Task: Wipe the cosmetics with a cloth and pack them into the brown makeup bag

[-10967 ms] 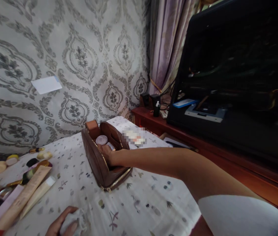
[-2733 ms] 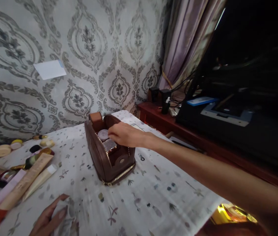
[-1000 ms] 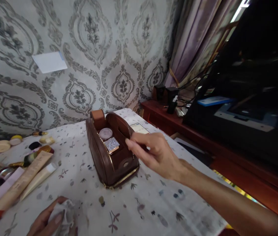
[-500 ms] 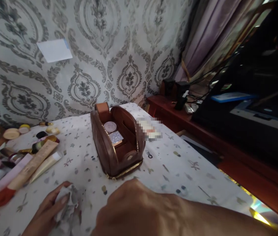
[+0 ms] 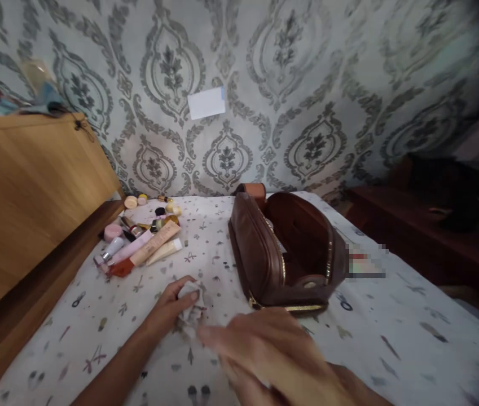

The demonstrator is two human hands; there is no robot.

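Left hand pinching a crumpled tissue, right hand close beside it.
On the left, a beige tube lies among other cosmetics on the patterned cloth. Next, the left hand has its grip pinched on the crumpled tissue, thumb over fingers, low above or on the cloth. The right hand points toward it, blurred; whether they touch, or how its grip stands, I cannot tell. The brown bag stands unzipped behind it. The step seems to be the hands meeting at the tissue; the next move likely calls for a steady left pinch and a free fold for the right fingertips.
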